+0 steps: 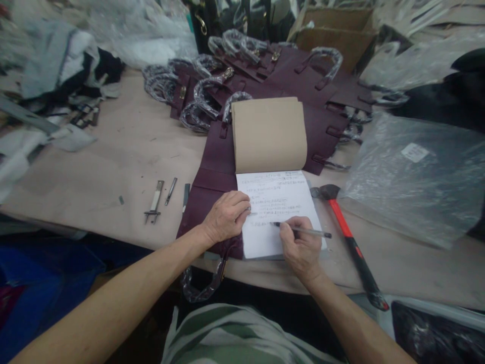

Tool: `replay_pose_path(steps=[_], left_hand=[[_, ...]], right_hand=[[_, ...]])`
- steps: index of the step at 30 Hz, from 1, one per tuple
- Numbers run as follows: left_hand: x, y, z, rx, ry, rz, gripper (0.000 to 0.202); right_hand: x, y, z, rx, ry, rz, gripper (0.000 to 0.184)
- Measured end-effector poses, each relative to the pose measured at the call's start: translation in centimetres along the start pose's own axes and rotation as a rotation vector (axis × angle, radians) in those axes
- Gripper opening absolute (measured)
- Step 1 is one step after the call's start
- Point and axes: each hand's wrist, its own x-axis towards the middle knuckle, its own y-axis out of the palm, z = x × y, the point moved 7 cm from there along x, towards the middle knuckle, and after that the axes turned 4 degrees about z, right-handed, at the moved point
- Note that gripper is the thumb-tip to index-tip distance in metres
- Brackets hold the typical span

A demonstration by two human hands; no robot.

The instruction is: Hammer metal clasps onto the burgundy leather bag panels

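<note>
Handwriting on the notepad and a bag label cannot be read.

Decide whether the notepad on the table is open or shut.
Open. The notepad has its brown cover flipped back, and a written white page lies bare under the left hand and the pen in the right hand.

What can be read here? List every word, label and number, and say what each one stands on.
Notepad page: lines of handwriting, beside the pen in the right hand; too small and blurred to quote.
White label on the plastic bag: print too blurred to read.
Hammer, metal tools, leather pieces: no text shows on them.
</note>
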Motion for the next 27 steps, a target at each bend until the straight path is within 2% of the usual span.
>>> replay_pose_path(steps=[9, 27], left_hand=[[-0.04, 0.09, 0.05, -0.002, -0.004, 0.002, 0.010], [-0.02, -0.04, -0.09, 0.008, -0.001, -0.007, 0.009]], right_hand=[[0.18, 0.03, 0.06, -0.003, -0.010, 0.014, 0.013], [0.31, 0.10, -0.10, -0.002, 0.058, 0.031, 0.016]])
